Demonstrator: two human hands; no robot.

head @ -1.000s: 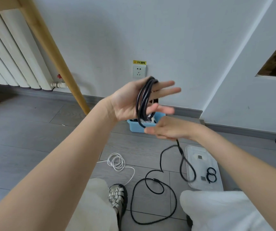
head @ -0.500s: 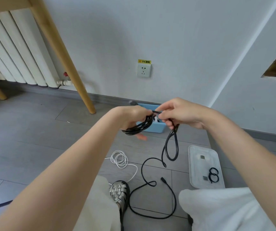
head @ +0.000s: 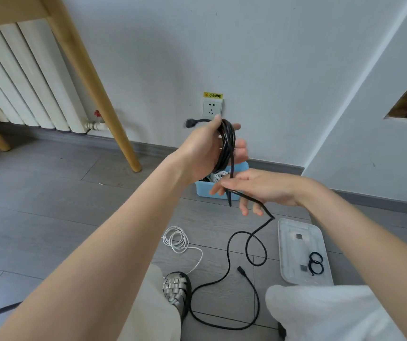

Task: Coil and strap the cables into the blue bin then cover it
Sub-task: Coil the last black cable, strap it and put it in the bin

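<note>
My left hand [head: 206, 150] is raised in front of the wall and grips a coil of black cable [head: 227, 146] wound around its fingers. The cable's loose tail [head: 246, 242] runs down across my right hand [head: 254, 190], which holds it loosely between extended fingers, then curls over the floor to a plug end near my foot. The blue bin [head: 206, 190] stands on the floor by the wall behind my hands, with white and dark cables inside. Its clear lid [head: 295, 247] lies on the floor to the right, with black strap rings [head: 316, 263] on it. A white cable [head: 176, 239] lies coiled on the floor.
A wooden table leg [head: 94, 82] slants down at the left in front of a white radiator [head: 20, 77]. A wall socket [head: 212, 107] sits above the bin. My knees in light trousers and a silver sandal [head: 175, 289] fill the bottom of the view.
My left hand has lifted the coil from bin height up in front of the socket. My right hand let go of the coil's top and slid down along the tail, drawing more cable off the floor.
</note>
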